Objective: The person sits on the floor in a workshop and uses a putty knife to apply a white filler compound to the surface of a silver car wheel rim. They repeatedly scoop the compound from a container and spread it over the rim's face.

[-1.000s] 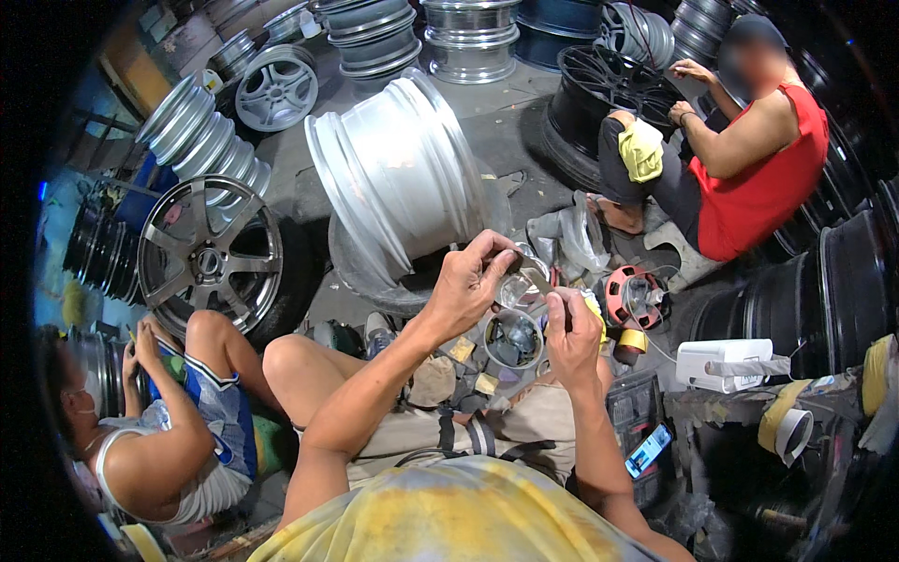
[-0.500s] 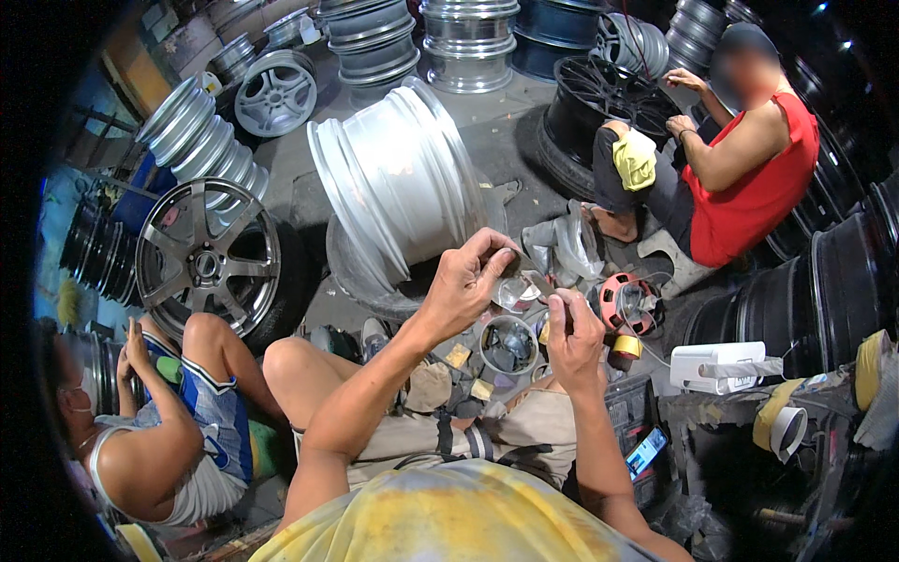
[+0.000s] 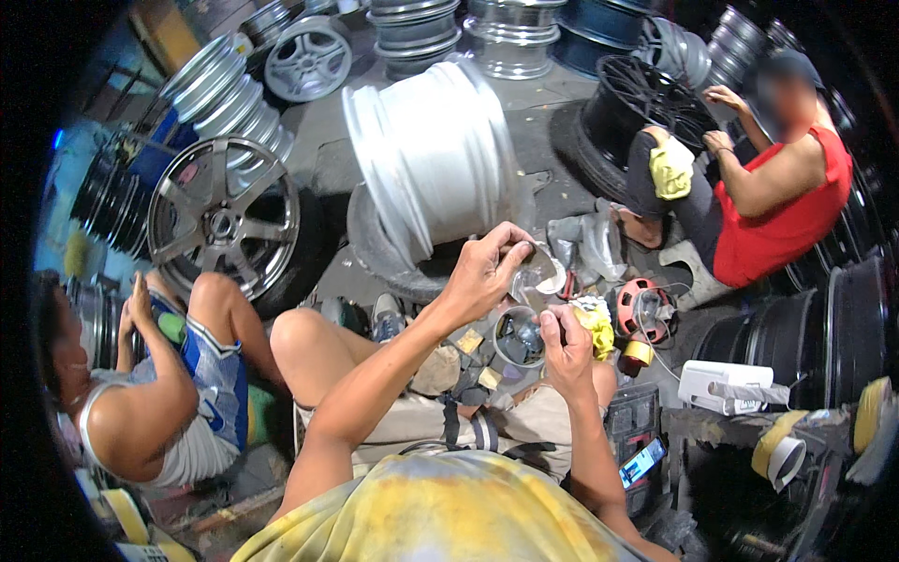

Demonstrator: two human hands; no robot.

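My left hand (image 3: 489, 272) is closed, thumb and fingers pinching the upper end of a thin, flat grey-brown piece (image 3: 537, 270). Lower and to the right, my right hand (image 3: 566, 345) is closed on a thin flat edge too; whether both hold one piece or two I cannot tell. Beyond the hands a large silver wheel rim (image 3: 431, 155) rests tilted on a tyre (image 3: 379, 248); neither hand touches it. Just below the flat piece stands a round tub (image 3: 501, 348) with dark contents. Partly behind my fingers is a small white bowl (image 3: 559, 280).
A person in red (image 3: 782, 211) sits at the right by a black wheel (image 3: 609, 108); another (image 3: 150, 412) sits close at my left. A grey spoked wheel (image 3: 225, 225) leans at left. A red reel (image 3: 641, 309) and a white box (image 3: 721, 382) lie to the right.
The view has shifted, so the rims and people appear displaced. Both hands keep their pinch on the thin flat material. More of the white bowl and a yellow wrapper now show beside them.
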